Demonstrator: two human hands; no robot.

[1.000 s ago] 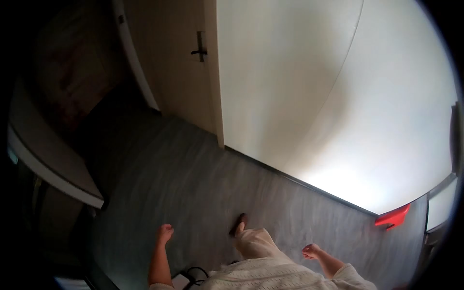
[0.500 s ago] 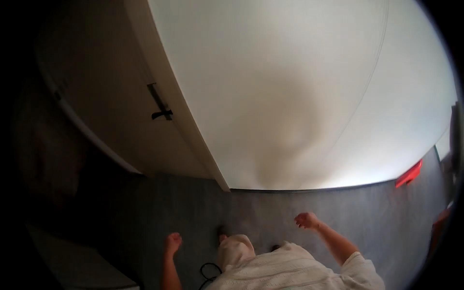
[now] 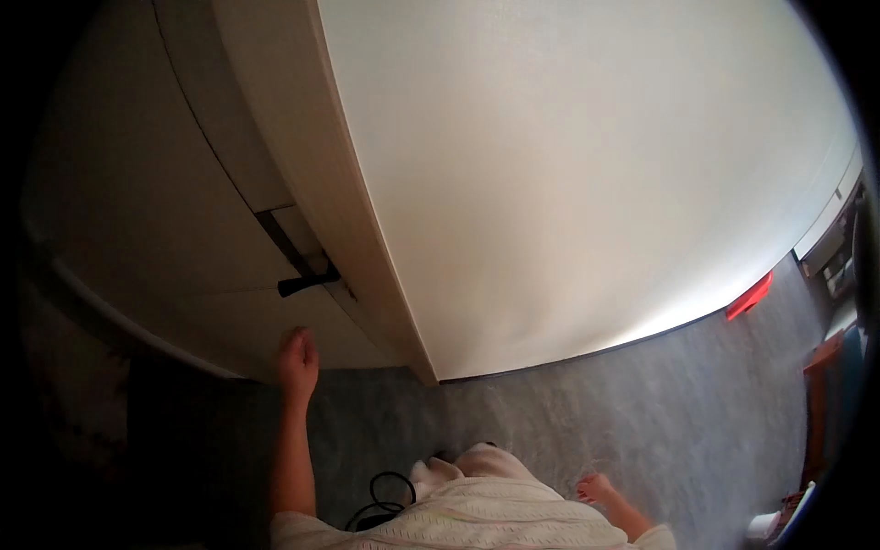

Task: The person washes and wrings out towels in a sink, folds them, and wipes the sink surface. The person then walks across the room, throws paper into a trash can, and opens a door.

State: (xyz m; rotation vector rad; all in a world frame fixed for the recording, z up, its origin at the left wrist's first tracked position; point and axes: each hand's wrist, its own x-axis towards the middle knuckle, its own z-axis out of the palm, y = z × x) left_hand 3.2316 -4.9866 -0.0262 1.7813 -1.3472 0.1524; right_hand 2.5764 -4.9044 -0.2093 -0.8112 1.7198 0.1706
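Observation:
My left hand point(image 3: 299, 356) is stretched forward at the left, below the black door handle point(image 3: 308, 280) and apart from it. Its fingers look loosely curled together, and no object shows in them. The handle sits on a dark plate at the edge of a pale door point(image 3: 211, 312), beside a wooden door frame point(image 3: 367, 220). Low on the right, my right hand point(image 3: 594, 487) hangs over the grey floor near my body. Its fingers are loosely bent and somewhat apart, holding nothing.
A white wall point(image 3: 568, 183) rises ahead, right of the frame. By its base at the far right lies a red object point(image 3: 750, 295). Brown furniture point(image 3: 820, 403) stands along the right edge. A black cable point(image 3: 390, 486) loops beside my left side. The far left is dark.
My left hand has moved forward and up towards the door handle. My right hand has dropped back nearer my body. The door and its frame appear closer.

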